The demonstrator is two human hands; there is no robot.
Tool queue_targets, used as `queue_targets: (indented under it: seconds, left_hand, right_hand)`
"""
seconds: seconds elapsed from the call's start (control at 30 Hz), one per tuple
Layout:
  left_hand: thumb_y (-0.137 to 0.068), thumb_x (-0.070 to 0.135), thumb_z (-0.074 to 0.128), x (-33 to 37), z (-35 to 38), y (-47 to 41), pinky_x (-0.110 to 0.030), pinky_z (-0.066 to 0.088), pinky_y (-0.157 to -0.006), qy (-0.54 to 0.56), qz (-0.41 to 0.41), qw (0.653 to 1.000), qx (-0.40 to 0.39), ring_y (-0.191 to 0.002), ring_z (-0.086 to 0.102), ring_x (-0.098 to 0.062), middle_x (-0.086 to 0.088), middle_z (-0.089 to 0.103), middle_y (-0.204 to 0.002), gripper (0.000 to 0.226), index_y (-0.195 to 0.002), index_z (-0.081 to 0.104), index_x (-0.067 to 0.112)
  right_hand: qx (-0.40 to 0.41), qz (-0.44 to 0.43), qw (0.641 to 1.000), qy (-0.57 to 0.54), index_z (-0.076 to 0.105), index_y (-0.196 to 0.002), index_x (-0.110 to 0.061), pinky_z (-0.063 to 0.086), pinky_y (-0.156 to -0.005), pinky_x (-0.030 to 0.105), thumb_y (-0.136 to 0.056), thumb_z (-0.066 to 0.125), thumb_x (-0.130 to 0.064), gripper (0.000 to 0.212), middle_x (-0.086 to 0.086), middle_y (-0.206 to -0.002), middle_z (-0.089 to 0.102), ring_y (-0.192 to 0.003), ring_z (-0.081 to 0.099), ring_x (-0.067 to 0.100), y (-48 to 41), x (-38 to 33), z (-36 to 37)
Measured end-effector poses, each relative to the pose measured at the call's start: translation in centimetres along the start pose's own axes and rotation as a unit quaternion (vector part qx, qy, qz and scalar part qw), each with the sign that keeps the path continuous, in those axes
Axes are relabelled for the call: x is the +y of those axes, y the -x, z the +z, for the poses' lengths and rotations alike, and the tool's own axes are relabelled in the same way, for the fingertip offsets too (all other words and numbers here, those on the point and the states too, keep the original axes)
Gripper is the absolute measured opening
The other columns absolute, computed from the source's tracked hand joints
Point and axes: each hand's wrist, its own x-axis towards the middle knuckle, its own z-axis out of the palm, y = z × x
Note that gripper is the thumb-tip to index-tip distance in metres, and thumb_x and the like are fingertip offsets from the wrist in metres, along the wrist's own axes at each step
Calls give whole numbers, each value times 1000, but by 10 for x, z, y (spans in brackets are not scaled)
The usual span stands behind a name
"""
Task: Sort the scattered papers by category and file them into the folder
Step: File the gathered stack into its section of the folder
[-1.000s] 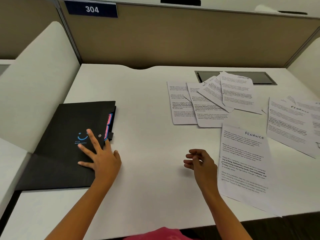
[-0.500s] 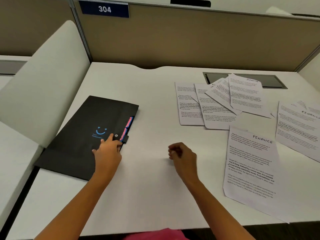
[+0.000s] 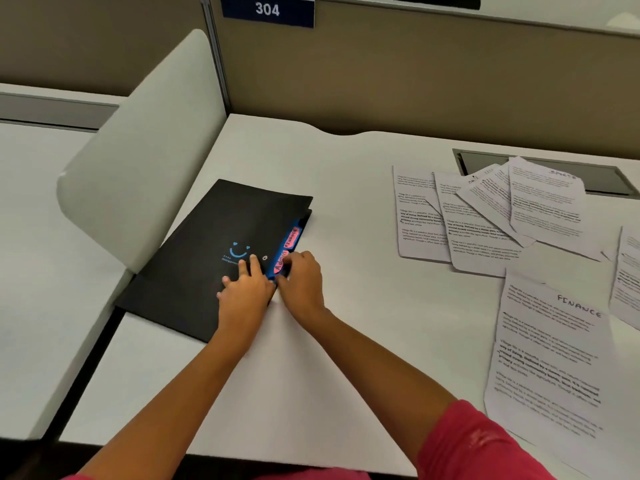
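Note:
A black folder (image 3: 204, 251) with a blue smiley lies closed and angled on the white desk (image 3: 346, 323). Pink index tabs (image 3: 290, 237) stick out of its right edge. My left hand (image 3: 244, 291) rests flat on the cover with fingers spread. My right hand (image 3: 301, 280) is at the folder's right edge with fingers curled at the lower pink tab; whether it pinches the tab is hidden. Printed sheets lie to the right: a fanned pile (image 3: 485, 216), one marked FINANCE (image 3: 550, 358), more at the right border (image 3: 628, 275).
A white side divider (image 3: 138, 168) stands left of the folder, and a tan partition (image 3: 415, 74) with a "304" plate (image 3: 267, 10) closes the back. A grey cable hatch (image 3: 609, 178) lies behind the paper pile. A dark gap (image 3: 86, 368) separates this desk from its left neighbour.
The folder has been turned and slid toward the desk's middle. My right hand moved left from the bare desk to the folder's tabbed edge. My left hand stays on the cover.

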Motion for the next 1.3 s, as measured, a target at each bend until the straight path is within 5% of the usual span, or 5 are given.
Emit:
queue_targets:
  seconds: [0.37, 0.53, 0.67, 0.97, 1.3]
  left_hand:
    - [-94, 11, 52, -5, -38, 8, -30, 55, -74, -82, 32, 995, 54, -87, 66, -26, -15, 61, -101, 21, -111, 45, 2]
    - [-96, 15, 49, 5, -47, 8, -31, 50, -73, -30, 7, 998, 52, -96, 63, -30, -18, 59, -108, 25, -114, 45, -2]
    - [-97, 22, 47, 19, -50, 8, -31, 46, -74, -6, -18, 999, 33, -106, 59, -31, -18, 55, -117, 38, -123, 41, -5]
    - [-99, 16, 44, 28, -32, 7, -36, 47, -94, -27, -53, 998, -36, -130, 41, -34, -20, 36, -145, 55, -145, 21, -1]
    - [-96, 15, 48, 16, -18, 17, -29, 46, -65, 59, -19, 995, 77, -72, 54, -22, -6, 53, -80, 16, -102, 61, 8]
  right_hand:
    - [-71, -92, 992, -56, 38, -129, -16, 54, -87, 34, -83, 68, -7, 55, 10, -124, 53, -109, 55, 22, -20, 4, 3]
    - [-73, -95, 990, -70, 39, -123, -13, 51, -92, 36, -88, 60, -16, 41, 8, -126, 52, -109, 51, 21, -34, 1, 4]
    - [-64, -68, 987, -130, 40, -121, -16, 43, -79, 10, -94, 47, -13, 29, 0, -122, 48, -104, 49, 9, -29, 3, 3]
    - [64, 21, 985, -158, 49, -107, -11, 48, -73, 9, -93, 52, -4, 16, 7, -109, 57, -94, 56, 11, -35, 10, 3]
    - [76, 37, 958, -275, 57, -98, -9, 55, -78, 18, -97, 36, 3, 24, 5, -94, 64, -87, 66, 20, -9, 27, -38]
